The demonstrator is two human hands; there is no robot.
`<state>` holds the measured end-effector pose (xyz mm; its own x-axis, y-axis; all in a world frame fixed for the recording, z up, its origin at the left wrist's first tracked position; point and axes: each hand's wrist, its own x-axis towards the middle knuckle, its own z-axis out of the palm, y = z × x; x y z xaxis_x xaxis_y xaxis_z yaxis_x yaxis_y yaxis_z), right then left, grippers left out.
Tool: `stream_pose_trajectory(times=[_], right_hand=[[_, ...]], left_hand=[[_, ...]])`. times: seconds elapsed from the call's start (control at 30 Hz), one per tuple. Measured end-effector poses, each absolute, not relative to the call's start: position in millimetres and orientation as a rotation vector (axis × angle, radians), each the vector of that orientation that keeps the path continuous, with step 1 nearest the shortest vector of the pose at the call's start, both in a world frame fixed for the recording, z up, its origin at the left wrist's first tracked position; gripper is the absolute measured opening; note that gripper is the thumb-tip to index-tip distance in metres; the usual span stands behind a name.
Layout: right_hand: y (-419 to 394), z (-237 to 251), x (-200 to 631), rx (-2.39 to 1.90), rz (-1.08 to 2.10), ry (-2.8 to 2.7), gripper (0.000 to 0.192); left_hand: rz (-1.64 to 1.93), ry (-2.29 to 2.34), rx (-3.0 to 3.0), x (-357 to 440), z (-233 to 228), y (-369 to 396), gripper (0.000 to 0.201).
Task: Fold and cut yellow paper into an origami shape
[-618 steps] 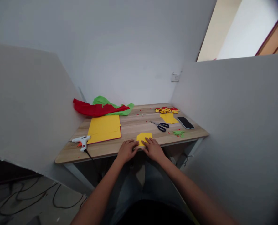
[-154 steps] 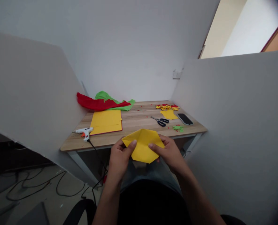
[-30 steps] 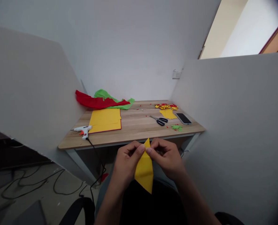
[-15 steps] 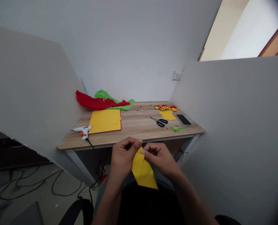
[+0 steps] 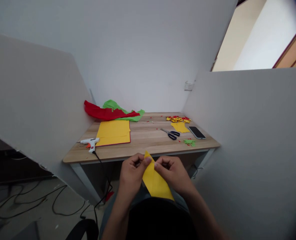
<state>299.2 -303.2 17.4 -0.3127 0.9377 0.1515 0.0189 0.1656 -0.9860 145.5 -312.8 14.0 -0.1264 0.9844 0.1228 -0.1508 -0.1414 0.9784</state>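
Observation:
A yellow sheet [image 5: 158,186], paper or felt, with a crease down its middle and a pointed top, hangs between my hands over my lap, in front of the table edge. My left hand [image 5: 133,171] pinches it near the tip, thumb on the front face. On its right edge, a little lower, my right hand [image 5: 171,171] grips it between thumb and curled fingers. The fingertips behind the sheet are hidden.
On the wooden table [image 5: 143,143] lie a white glue gun [image 5: 91,143] with its cord, a stack of yellow sheets [image 5: 114,131], red cloth [image 5: 103,113], green cloth [image 5: 135,116], scissors [image 5: 171,134], a phone [image 5: 197,132] and green scraps [image 5: 189,142]. White partitions stand on both sides.
My left hand's grip is lower on the sheet, so its pointed tip now shows above the thumb. The sheet's lower end has swung slightly right. The whole view has shifted a little.

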Motion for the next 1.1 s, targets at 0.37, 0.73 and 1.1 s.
stream_pose_trajectory(times=[0.37, 0.73, 1.1], right_hand=[[-305, 18, 305, -1.006, 1.336, -1.572, 0.035], [-307, 43, 323, -1.121, 0.585, -1.709, 0.022], [-261, 59, 302, -0.863, 1.216, -2.125, 0.045]], left_hand=[[1.863, 1.218, 0.938, 128, 17, -301, 0.03], [1.921, 1.215, 0.87, 135, 11, -299, 0.029], [1.473, 1.004, 1.048, 137, 21, -308, 0.031]])
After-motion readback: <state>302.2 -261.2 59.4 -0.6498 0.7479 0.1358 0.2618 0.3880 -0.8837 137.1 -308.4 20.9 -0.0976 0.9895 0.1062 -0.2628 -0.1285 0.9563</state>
